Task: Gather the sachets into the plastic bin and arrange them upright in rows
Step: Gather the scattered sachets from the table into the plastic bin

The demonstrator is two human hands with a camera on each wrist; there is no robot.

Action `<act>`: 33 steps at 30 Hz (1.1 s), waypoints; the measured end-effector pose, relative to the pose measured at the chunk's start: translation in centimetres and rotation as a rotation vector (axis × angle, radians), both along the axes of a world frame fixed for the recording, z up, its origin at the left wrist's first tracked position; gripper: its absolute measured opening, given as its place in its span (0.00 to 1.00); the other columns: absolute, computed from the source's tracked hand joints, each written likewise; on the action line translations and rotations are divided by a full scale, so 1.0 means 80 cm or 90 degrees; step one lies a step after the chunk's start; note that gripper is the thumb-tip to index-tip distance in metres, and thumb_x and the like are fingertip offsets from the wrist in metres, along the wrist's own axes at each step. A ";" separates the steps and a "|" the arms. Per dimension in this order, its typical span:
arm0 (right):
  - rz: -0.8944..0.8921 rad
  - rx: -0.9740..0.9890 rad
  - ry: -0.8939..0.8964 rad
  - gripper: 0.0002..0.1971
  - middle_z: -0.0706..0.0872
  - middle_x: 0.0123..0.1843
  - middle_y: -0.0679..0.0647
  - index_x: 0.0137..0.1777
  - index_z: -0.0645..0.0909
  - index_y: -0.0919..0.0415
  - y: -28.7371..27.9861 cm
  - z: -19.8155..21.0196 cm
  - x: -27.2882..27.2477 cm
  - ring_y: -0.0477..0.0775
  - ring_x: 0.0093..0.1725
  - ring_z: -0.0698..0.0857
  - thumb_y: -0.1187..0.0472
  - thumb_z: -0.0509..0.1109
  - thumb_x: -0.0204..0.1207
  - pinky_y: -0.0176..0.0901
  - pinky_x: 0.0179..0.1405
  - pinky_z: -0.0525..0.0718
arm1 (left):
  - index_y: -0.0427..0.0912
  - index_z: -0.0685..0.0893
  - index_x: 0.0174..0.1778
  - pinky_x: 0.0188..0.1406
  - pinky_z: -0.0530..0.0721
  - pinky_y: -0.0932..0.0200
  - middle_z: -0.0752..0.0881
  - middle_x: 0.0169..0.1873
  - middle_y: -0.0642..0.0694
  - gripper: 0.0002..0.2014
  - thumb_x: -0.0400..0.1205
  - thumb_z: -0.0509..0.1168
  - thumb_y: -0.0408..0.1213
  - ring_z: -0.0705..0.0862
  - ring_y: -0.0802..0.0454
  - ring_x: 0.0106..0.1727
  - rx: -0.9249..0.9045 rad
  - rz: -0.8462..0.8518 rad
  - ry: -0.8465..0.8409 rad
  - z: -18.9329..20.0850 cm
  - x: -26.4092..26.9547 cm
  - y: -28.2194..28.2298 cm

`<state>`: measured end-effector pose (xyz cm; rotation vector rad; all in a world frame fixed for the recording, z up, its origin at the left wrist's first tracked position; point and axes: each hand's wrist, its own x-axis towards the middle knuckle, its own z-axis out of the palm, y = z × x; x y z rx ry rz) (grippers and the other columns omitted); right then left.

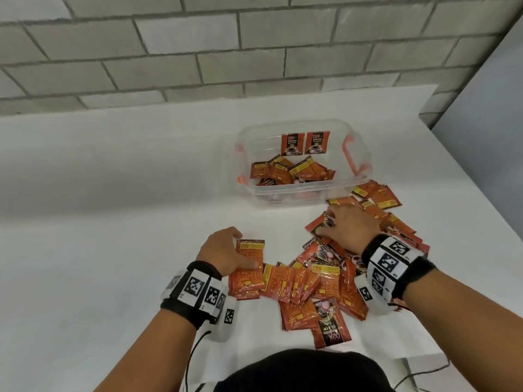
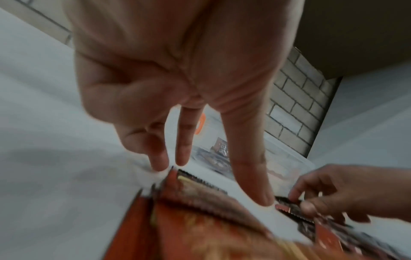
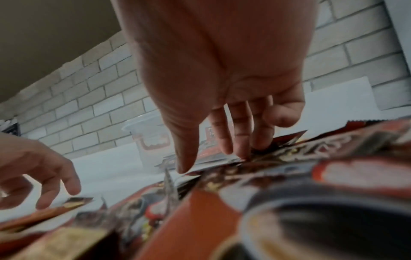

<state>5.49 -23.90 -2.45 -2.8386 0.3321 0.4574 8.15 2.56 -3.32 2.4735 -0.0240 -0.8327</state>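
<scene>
Orange sachets (image 1: 325,281) lie on the worktop (image 1: 113,193). Left hand (image 1: 226,251) holds one sachet (image 1: 250,254); right hand (image 1: 349,224) pinches another (still gathering). Next, drop them in the plastic bin (image 1: 359,176).

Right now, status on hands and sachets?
Left hand on a sachet; right hand fingering the table pile. Bin: two upright, rest loose. Nothing blocking.

This looks like a plain staged workspace rather than a lived-in home: a bare white table (image 1: 113,176) pushed against a wall of grey painted brick (image 1: 198,52). Bands printed with black-and-white marker squares (image 1: 392,258) sit on both wrists, with thin cables (image 1: 195,355) trailing off, which suggests a recording setup
</scene>
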 end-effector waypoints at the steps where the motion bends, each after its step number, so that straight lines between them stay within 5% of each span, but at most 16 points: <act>1: 0.001 -0.004 -0.005 0.34 0.79 0.67 0.59 0.74 0.71 0.57 0.002 -0.002 -0.001 0.59 0.63 0.81 0.38 0.69 0.74 0.50 0.57 0.83 | 0.47 0.74 0.70 0.61 0.79 0.53 0.80 0.61 0.45 0.40 0.64 0.82 0.49 0.80 0.49 0.59 0.006 -0.002 -0.004 -0.005 -0.006 0.000; 5: 0.018 -0.082 0.007 0.36 0.77 0.67 0.61 0.74 0.69 0.59 0.009 -0.006 0.000 0.61 0.62 0.81 0.36 0.68 0.73 0.54 0.55 0.84 | 0.46 0.72 0.67 0.56 0.84 0.47 0.84 0.52 0.46 0.38 0.64 0.82 0.45 0.84 0.48 0.51 -0.014 0.016 -0.016 -0.014 -0.015 -0.004; 9: 0.009 -0.108 0.043 0.39 0.77 0.68 0.63 0.73 0.69 0.62 0.009 -0.010 0.006 0.63 0.66 0.78 0.34 0.67 0.72 0.57 0.60 0.82 | 0.46 0.68 0.71 0.59 0.83 0.47 0.84 0.58 0.44 0.42 0.64 0.83 0.42 0.85 0.46 0.55 -0.044 0.032 0.001 -0.012 -0.010 -0.008; 16: -0.003 -0.098 0.043 0.46 0.64 0.79 0.66 0.79 0.60 0.63 0.013 -0.012 0.011 0.67 0.79 0.61 0.34 0.70 0.70 0.61 0.72 0.69 | 0.47 0.70 0.65 0.61 0.78 0.48 0.77 0.58 0.45 0.36 0.66 0.82 0.45 0.74 0.46 0.62 0.015 -0.038 -0.056 -0.014 -0.005 -0.009; 20: -0.045 0.005 -0.051 0.28 0.76 0.68 0.63 0.67 0.72 0.62 0.014 -0.007 0.010 0.63 0.71 0.69 0.48 0.74 0.73 0.54 0.65 0.73 | 0.46 0.67 0.58 0.42 0.82 0.58 0.84 0.52 0.43 0.23 0.76 0.74 0.36 0.83 0.49 0.47 -0.096 -0.010 -0.014 -0.015 -0.005 0.002; 23: -0.098 0.169 -0.097 0.18 0.81 0.58 0.57 0.62 0.76 0.66 0.016 0.006 0.004 0.54 0.56 0.77 0.59 0.73 0.76 0.41 0.49 0.74 | 0.45 0.69 0.55 0.35 0.77 0.62 0.85 0.49 0.43 0.16 0.79 0.70 0.35 0.83 0.52 0.43 -0.180 0.067 -0.021 -0.011 -0.004 0.018; 27: -0.082 0.285 -0.059 0.24 0.76 0.60 0.50 0.68 0.73 0.63 0.021 0.027 -0.014 0.52 0.56 0.77 0.56 0.74 0.75 0.44 0.56 0.76 | 0.46 0.72 0.52 0.43 0.86 0.52 0.85 0.49 0.40 0.13 0.79 0.68 0.29 0.85 0.47 0.42 -0.268 0.151 -0.030 -0.002 -0.009 0.039; 30: -0.017 0.309 0.010 0.21 0.80 0.54 0.50 0.63 0.73 0.58 0.038 0.041 -0.034 0.49 0.49 0.80 0.55 0.74 0.75 0.43 0.48 0.78 | 0.46 0.74 0.51 0.33 0.90 0.53 0.84 0.48 0.40 0.11 0.80 0.65 0.26 0.88 0.46 0.39 -0.342 0.207 0.036 0.007 -0.023 0.045; 33: 0.091 0.290 0.069 0.20 0.82 0.51 0.49 0.60 0.72 0.53 0.066 0.039 -0.052 0.48 0.45 0.81 0.52 0.75 0.73 0.39 0.41 0.78 | 0.44 0.74 0.52 0.26 0.88 0.53 0.83 0.46 0.43 0.08 0.81 0.62 0.28 0.88 0.44 0.40 -0.279 0.172 0.041 0.005 -0.036 0.040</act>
